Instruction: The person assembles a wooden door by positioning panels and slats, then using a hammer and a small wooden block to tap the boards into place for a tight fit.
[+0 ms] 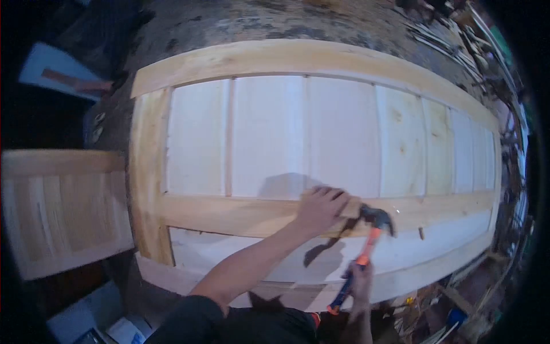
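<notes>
The left hand clasps a wooden block over the middle rail, the right hand grips the hammer, and tapping, seemingly underway, calls for square blows.

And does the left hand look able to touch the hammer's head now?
Probably yes: the left hand is close beside the hammer's head, and only the end of a pale wood block seems to lie between.

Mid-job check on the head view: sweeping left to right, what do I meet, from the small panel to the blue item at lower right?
Small wooden panel → large frame's left upright → left hand → hammer head → small brown piece → blue item.
</notes>
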`<state>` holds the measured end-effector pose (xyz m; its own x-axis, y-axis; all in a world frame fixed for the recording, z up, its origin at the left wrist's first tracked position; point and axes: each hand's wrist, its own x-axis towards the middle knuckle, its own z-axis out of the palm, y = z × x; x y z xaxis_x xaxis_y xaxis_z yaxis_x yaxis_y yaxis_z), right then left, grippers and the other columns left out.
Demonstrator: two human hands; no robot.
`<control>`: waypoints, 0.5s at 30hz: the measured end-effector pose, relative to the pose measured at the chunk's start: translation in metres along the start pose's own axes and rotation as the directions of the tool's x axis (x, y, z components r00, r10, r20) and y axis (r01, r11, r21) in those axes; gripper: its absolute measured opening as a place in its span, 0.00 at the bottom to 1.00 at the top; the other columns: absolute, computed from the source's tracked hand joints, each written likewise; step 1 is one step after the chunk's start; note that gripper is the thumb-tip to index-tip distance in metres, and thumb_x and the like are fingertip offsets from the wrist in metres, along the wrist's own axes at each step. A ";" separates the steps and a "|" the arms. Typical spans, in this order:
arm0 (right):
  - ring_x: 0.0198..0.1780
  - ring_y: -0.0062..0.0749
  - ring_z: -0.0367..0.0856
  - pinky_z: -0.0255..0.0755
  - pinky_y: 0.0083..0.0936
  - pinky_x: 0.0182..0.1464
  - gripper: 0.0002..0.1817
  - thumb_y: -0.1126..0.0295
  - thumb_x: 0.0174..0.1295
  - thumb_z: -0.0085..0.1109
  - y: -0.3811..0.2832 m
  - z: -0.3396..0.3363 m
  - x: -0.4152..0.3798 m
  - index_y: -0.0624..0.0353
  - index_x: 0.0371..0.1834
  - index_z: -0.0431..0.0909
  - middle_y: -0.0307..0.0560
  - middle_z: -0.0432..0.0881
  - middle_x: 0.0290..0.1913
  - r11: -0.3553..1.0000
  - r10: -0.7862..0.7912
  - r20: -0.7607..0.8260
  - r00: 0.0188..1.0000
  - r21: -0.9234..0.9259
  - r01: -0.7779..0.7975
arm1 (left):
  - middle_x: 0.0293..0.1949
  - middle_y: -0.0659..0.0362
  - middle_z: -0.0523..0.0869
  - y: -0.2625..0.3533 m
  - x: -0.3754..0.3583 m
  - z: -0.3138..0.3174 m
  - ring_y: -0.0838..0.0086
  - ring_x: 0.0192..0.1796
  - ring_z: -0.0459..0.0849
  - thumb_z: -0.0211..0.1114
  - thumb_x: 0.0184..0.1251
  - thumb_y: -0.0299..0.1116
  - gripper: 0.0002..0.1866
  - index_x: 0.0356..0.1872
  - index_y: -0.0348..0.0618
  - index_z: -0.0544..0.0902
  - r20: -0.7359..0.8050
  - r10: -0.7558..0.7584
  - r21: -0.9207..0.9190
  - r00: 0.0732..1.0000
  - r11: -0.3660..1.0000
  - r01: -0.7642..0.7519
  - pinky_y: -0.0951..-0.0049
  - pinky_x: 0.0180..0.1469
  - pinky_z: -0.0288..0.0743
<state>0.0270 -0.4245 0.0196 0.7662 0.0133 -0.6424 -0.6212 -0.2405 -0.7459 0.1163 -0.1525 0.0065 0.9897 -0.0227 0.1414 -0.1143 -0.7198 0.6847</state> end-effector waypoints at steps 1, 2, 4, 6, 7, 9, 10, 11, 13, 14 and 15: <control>0.20 0.21 0.72 0.71 0.23 0.22 0.08 0.71 0.68 0.59 -0.008 -0.013 0.005 0.53 0.43 0.68 0.33 0.71 0.25 0.990 0.083 -0.058 0.995 0.121 -0.076 | 0.53 0.57 0.84 -0.003 0.012 0.007 0.58 0.56 0.83 0.76 0.53 0.47 0.29 0.55 0.48 0.81 0.052 -0.049 0.013 0.997 0.999 0.048 0.57 0.60 0.75; 0.19 0.20 0.69 0.68 0.22 0.19 0.07 0.70 0.70 0.57 -0.015 -0.027 0.013 0.52 0.42 0.67 0.32 0.68 0.22 0.994 -0.003 -0.048 0.999 0.111 0.008 | 0.52 0.56 0.85 -0.008 0.019 0.011 0.57 0.56 0.84 0.75 0.54 0.49 0.28 0.55 0.48 0.81 0.101 -0.102 0.024 0.990 0.995 0.100 0.57 0.59 0.76; 0.16 0.18 0.65 0.63 0.21 0.17 0.07 0.68 0.72 0.56 -0.032 -0.043 0.020 0.52 0.43 0.67 0.31 0.64 0.20 0.987 -0.068 -0.165 0.984 0.130 0.090 | 0.52 0.56 0.85 -0.015 0.024 -0.006 0.58 0.55 0.84 0.73 0.56 0.49 0.28 0.55 0.48 0.80 0.165 -0.157 -0.019 0.974 0.987 0.162 0.57 0.57 0.77; 0.16 0.19 0.65 0.63 0.19 0.16 0.08 0.71 0.72 0.58 -0.050 -0.051 0.026 0.52 0.47 0.68 0.33 0.66 0.21 0.986 -0.023 -0.231 0.973 0.153 0.060 | 0.51 0.55 0.85 -0.019 0.025 -0.011 0.59 0.55 0.85 0.72 0.58 0.49 0.27 0.55 0.49 0.80 0.211 -0.154 -0.043 0.965 0.985 0.167 0.56 0.56 0.77; 0.16 0.18 0.65 0.63 0.19 0.16 0.08 0.71 0.72 0.57 -0.057 -0.051 0.027 0.52 0.48 0.68 0.33 0.66 0.21 0.989 -0.058 -0.231 0.971 0.120 0.087 | 0.51 0.55 0.85 -0.019 0.019 -0.008 0.60 0.55 0.85 0.71 0.58 0.49 0.26 0.55 0.49 0.80 0.222 -0.139 -0.038 0.965 0.988 0.151 0.56 0.55 0.77; 0.17 0.17 0.64 0.62 0.18 0.17 0.09 0.70 0.72 0.57 -0.068 -0.045 0.032 0.51 0.49 0.68 0.32 0.66 0.22 0.989 -0.071 -0.233 0.970 0.109 0.099 | 0.51 0.55 0.85 -0.023 0.011 -0.002 0.60 0.55 0.85 0.71 0.58 0.48 0.25 0.55 0.49 0.80 0.183 -0.115 -0.048 0.976 0.991 0.126 0.56 0.54 0.77; 0.17 0.17 0.64 0.62 0.18 0.17 0.10 0.70 0.72 0.58 -0.076 -0.036 0.031 0.51 0.50 0.68 0.32 0.65 0.22 0.991 -0.050 -0.226 0.973 0.112 0.077 | 0.51 0.56 0.85 -0.022 0.007 0.002 0.60 0.55 0.85 0.71 0.58 0.47 0.25 0.54 0.49 0.80 0.136 -0.107 -0.074 0.985 0.990 0.118 0.55 0.54 0.77; 0.17 0.17 0.64 0.61 0.18 0.17 0.10 0.70 0.72 0.58 -0.083 -0.025 0.032 0.51 0.51 0.68 0.32 0.65 0.22 0.991 -0.031 -0.219 0.975 0.117 0.058 | 0.51 0.56 0.85 -0.025 0.006 0.006 0.60 0.55 0.85 0.71 0.57 0.46 0.25 0.54 0.49 0.80 0.086 -0.097 -0.097 0.992 0.990 0.105 0.55 0.54 0.77; 0.17 0.18 0.64 0.62 0.19 0.17 0.12 0.71 0.71 0.58 -0.091 -0.018 0.030 0.52 0.53 0.67 0.32 0.65 0.22 1.000 -0.001 -0.166 0.986 0.012 0.003 | 0.50 0.56 0.85 -0.026 0.007 0.002 0.61 0.54 0.85 0.71 0.58 0.45 0.24 0.54 0.48 0.80 0.113 -0.092 -0.104 0.989 0.989 0.103 0.56 0.53 0.78; 0.16 0.19 0.65 0.62 0.19 0.17 0.13 0.71 0.71 0.58 -0.091 -0.020 0.029 0.53 0.53 0.67 0.33 0.66 0.21 0.995 0.013 -0.117 0.993 -0.098 -0.025 | 0.50 0.57 0.85 -0.027 0.008 0.001 0.61 0.54 0.85 0.70 0.58 0.44 0.24 0.54 0.48 0.79 0.126 -0.088 -0.105 0.988 0.989 0.101 0.56 0.53 0.78; 0.16 0.20 0.65 0.63 0.20 0.17 0.13 0.72 0.71 0.58 -0.089 -0.020 0.027 0.54 0.54 0.66 0.33 0.66 0.21 0.978 0.033 -0.074 0.997 -0.202 -0.047 | 0.48 0.56 0.86 -0.028 0.006 0.002 0.61 0.53 0.85 0.69 0.59 0.42 0.21 0.52 0.47 0.80 0.060 -0.077 -0.107 0.995 0.991 0.083 0.57 0.53 0.78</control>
<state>0.1060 -0.4223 0.0726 0.7554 -0.0668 -0.6518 -0.6109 -0.4316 -0.6638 0.1259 -0.1339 -0.0137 0.9989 -0.0090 0.0455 -0.0407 -0.6409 0.7665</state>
